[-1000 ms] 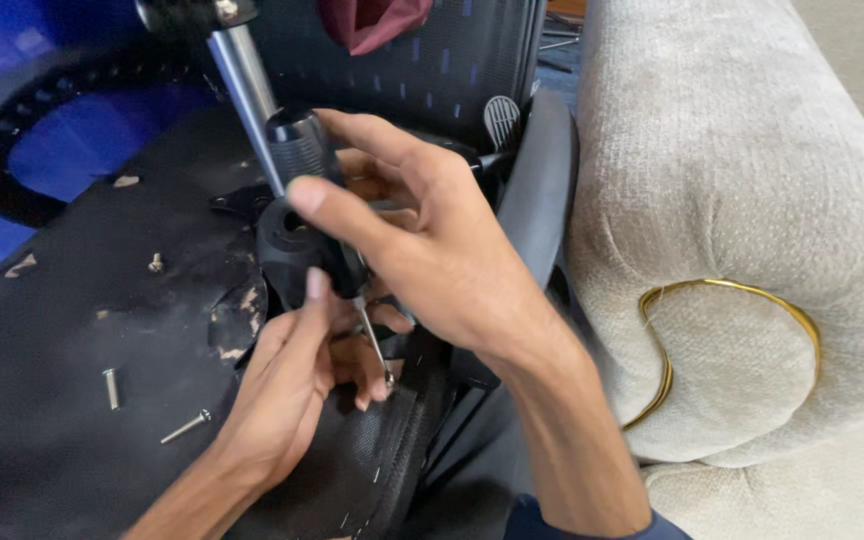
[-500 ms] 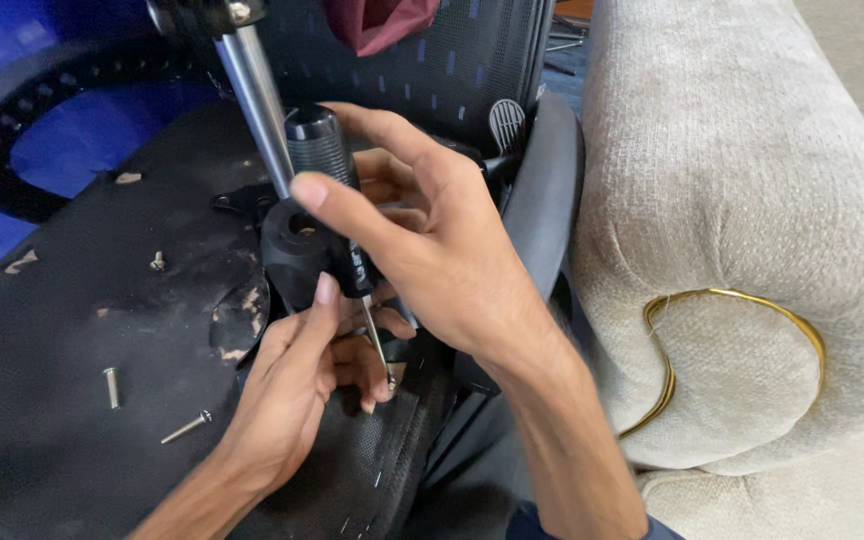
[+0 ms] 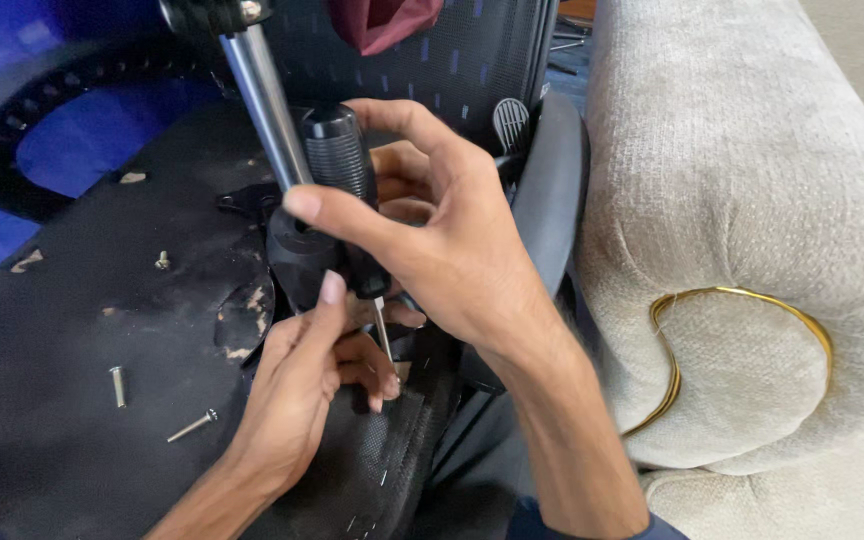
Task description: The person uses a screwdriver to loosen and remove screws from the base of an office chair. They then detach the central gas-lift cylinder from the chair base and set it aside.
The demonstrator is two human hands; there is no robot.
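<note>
Here, the right hand (image 3: pixel 452 250) is clamped round the black screwdriver (image 3: pixel 347 190), tip pressed down near the underside's (image 3: pixel 62 400) near edge; the left hand (image 3: pixel 302 390) pinches together at the tip, steadying it. 2 loose screws (image 3: pixel 117 385) lie left.

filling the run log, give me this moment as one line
right hand: grips black screwdriver | left hand: fingers at its tip | surface: black chair underside | loose: two screws

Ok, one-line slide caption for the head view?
Right hand drives a screwdriver into the chair underside while left hand steadies the tip.
</note>
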